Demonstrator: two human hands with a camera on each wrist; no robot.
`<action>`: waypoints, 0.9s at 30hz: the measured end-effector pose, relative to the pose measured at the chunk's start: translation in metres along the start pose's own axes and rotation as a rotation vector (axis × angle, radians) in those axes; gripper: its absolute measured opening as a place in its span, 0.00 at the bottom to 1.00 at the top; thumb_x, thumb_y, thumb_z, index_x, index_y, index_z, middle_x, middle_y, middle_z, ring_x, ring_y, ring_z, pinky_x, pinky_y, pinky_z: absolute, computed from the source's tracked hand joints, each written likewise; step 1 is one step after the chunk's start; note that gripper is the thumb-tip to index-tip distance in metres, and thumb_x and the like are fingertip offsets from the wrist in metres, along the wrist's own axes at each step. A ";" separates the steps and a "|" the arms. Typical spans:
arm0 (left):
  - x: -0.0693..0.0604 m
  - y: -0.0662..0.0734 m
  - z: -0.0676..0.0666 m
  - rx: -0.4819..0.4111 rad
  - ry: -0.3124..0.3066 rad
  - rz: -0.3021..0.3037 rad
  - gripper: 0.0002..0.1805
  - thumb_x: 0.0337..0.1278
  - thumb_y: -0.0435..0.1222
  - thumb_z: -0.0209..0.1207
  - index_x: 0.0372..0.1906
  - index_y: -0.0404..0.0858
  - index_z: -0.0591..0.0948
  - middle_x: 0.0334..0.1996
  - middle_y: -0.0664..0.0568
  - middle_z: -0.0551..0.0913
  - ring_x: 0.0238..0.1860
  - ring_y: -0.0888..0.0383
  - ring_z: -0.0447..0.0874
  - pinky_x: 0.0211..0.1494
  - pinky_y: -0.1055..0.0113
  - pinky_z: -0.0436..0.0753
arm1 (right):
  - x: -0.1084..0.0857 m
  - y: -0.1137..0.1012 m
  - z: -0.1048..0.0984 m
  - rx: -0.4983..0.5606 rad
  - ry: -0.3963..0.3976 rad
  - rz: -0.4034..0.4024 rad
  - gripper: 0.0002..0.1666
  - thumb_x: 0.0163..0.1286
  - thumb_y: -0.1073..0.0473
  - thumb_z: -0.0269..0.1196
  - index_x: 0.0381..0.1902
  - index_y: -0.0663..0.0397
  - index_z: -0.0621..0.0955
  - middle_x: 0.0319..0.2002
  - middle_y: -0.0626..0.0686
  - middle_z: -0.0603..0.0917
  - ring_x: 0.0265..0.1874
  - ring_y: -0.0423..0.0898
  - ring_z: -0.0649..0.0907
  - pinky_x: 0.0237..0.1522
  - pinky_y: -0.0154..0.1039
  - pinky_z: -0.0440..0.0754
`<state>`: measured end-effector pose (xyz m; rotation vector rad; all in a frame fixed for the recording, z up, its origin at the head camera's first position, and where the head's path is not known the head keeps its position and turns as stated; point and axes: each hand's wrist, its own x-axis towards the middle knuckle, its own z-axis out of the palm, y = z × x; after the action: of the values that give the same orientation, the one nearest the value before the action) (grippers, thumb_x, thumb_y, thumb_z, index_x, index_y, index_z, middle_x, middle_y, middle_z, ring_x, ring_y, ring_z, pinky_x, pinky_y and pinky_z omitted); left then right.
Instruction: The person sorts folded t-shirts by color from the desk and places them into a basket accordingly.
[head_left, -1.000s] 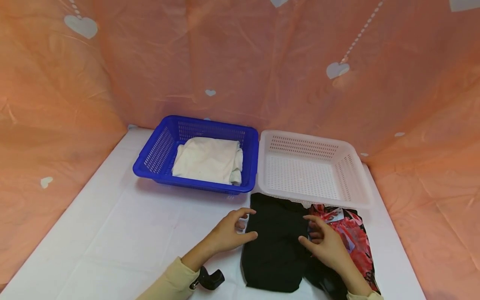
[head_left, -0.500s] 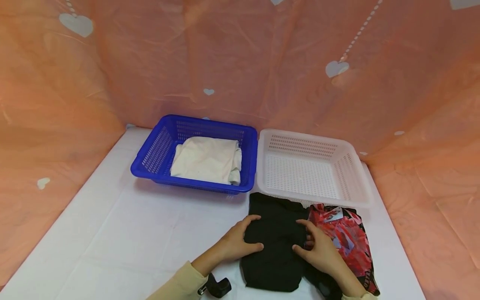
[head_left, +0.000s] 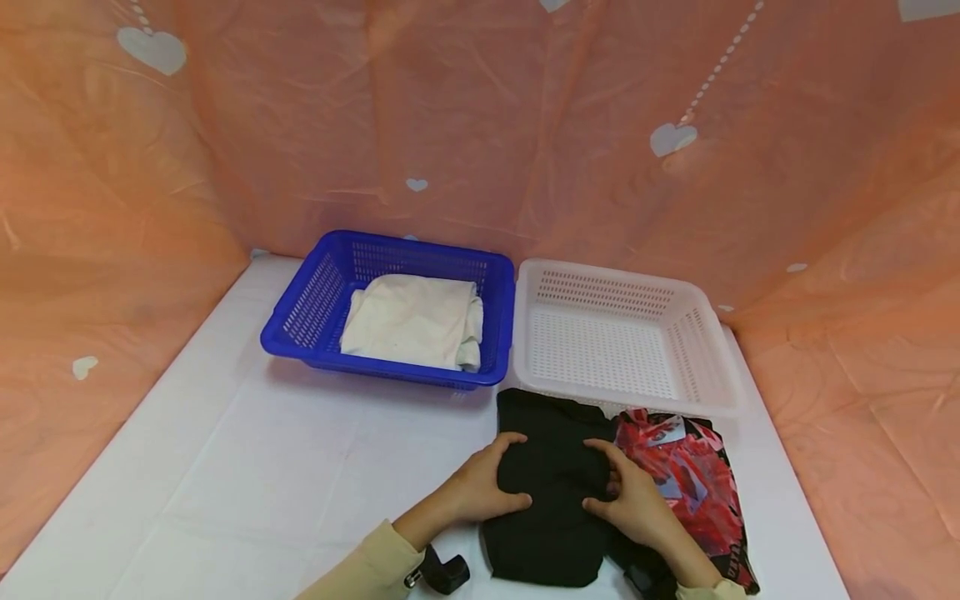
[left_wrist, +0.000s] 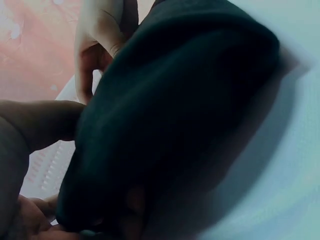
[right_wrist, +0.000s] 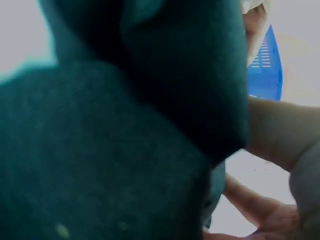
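Note:
A folded black garment (head_left: pixel 551 500) lies on the white table in front of the baskets. At its left edge, my left hand (head_left: pixel 480 487) grips it, thumb on top; in the left wrist view the fingers (left_wrist: pixel 42 227) reach beneath the cloth. My right hand (head_left: pixel 637 500) holds the opposite edge the same way, and the right wrist view has its thumb (right_wrist: pixel 275 127) against the dark fabric (right_wrist: pixel 120 155). Beside and partly behind the right hand lies a black garment with a red print (head_left: pixel 701 487).
A blue basket (head_left: pixel 390 368) at the back holds a folded white cloth (head_left: pixel 412 321). Right of it stands a white basket (head_left: pixel 630 392), just beyond the garments. Orange sheeting (head_left: pixel 480 125) with hearts walls the table (head_left: pixel 247 467). A black wrist device (head_left: pixel 446 573) sits at my left cuff.
Both hands have closed in on the black garment, the left moving right and the right moving slightly left, and now grip its sides. The baskets stay put.

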<state>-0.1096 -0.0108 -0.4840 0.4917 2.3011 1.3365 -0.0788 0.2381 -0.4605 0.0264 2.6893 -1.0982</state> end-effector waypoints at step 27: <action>-0.003 0.008 0.001 -0.093 -0.086 0.124 0.36 0.47 0.35 0.68 0.62 0.54 0.67 0.56 0.49 0.76 0.54 0.57 0.74 0.56 0.61 0.74 | 0.006 0.004 0.006 0.266 -0.190 -0.197 0.36 0.59 0.68 0.66 0.64 0.55 0.67 0.52 0.67 0.80 0.45 0.45 0.83 0.39 0.33 0.81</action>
<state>-0.1060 -0.0081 -0.4764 0.6568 2.1591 1.4435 -0.0826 0.2360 -0.4688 -0.2877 2.4017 -1.4318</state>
